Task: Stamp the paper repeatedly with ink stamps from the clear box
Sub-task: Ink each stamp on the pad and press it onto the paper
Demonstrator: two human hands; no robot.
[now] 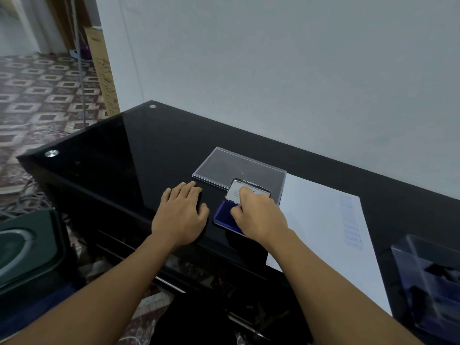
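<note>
For bracing, the left hand (180, 215) is laid flat, fingers straight, on the table (112, 150), while the right hand (258, 215) is curled, apparently round a hidden stamp, on the ink pad (224, 212) beside the paper (318, 220).

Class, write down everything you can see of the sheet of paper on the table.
The paper is a plain white sheet lying flat on the black glass table, just right of the open ink pad. A column of blue stamp marks runs down near its right edge, mostly faint, with a few darker ones lower down. The right arm crosses over its near left corner.
</note>
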